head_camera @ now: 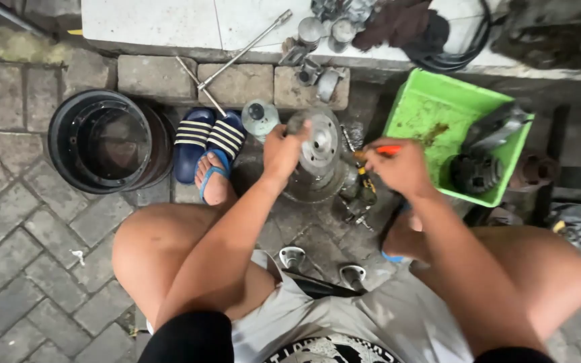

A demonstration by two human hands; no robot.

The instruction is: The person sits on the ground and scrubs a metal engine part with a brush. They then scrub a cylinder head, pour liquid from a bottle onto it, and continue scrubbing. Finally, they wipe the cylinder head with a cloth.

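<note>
Gripping metal hub (320, 144) with left hand (281, 151); right hand (401, 167) clamped on orange-handled tool (379, 150) just beside hub.

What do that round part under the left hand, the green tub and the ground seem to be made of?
The round part under the left hand looks like cast metal: dull grey with bright machined faces and bolt holes. The green tub appears to be plastic, going by its uniform bright colour and thin moulded rim, stained with grime. The ground looks like concrete paving blocks, grey, matt and jointed.
</note>
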